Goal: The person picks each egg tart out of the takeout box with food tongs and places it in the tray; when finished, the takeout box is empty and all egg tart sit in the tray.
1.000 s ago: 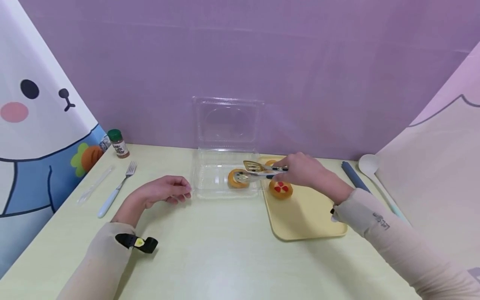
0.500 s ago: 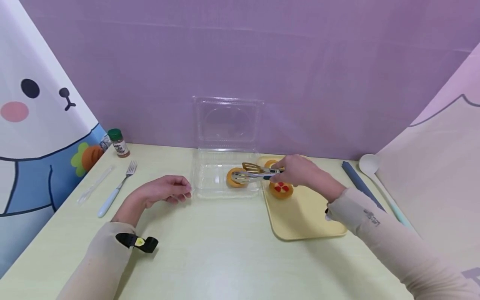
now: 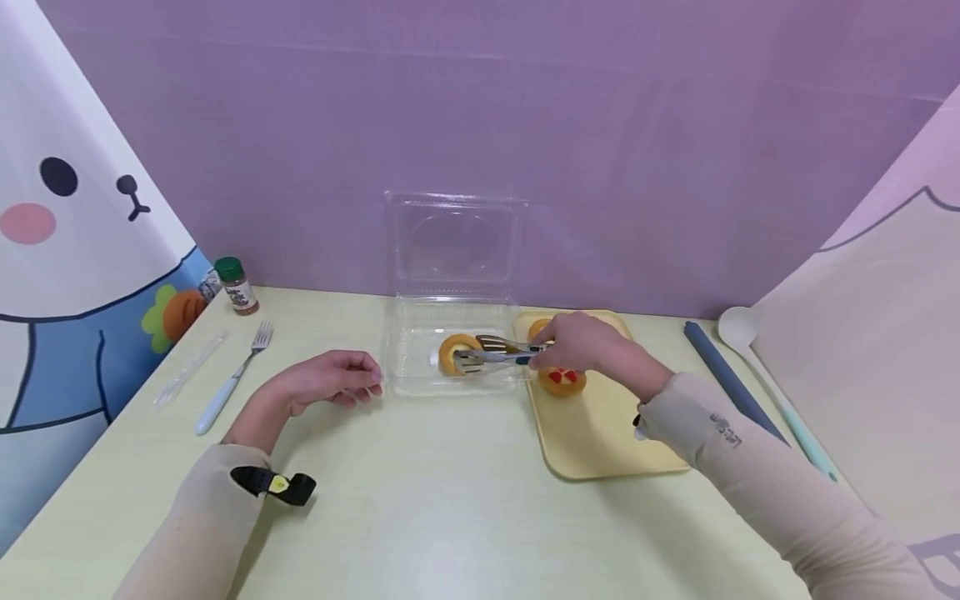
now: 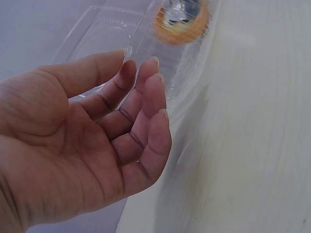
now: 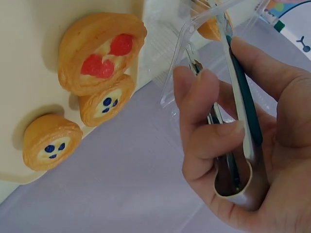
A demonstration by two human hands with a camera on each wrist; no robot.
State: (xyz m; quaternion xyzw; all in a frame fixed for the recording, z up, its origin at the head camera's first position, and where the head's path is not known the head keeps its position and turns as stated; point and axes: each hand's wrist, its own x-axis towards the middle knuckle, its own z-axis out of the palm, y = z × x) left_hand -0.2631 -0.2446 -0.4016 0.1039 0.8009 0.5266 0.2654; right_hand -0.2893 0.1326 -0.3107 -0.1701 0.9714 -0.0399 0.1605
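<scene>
My right hand [image 3: 573, 342] grips metal tongs [image 5: 240, 102] with dark green handle sides. The tongs' slotted ends reach into an open clear plastic clamshell container [image 3: 420, 379]. One end overlaps a round golden egg tart [image 3: 448, 357] there; whether they squeeze it cannot be told. By the container's left edge, my left hand [image 3: 330, 382] has its fingers loosely curled. In the left wrist view its thumb and index fingertips are close to the clear edge; contact is unclear. Right of the container, a yellow tray [image 3: 607, 450] holds a tart with red pieces [image 5: 102, 56] and blue-dotted tarts [image 5: 52, 143].
A fork [image 3: 236, 375], a thin clear plastic-looking utensil [image 3: 191, 367] and a green-capped jar [image 3: 237, 287] are at left. A dark blue rod [image 3: 731, 379] and a white spoon [image 3: 757, 358] with a green handle lie right of the tray. The raised container lid [image 3: 457, 242] stands against the purple backdrop.
My right hand and the tongs have moved left. The tart in the container has shifted left with them, toward its middle. My left hand has stayed in place.
</scene>
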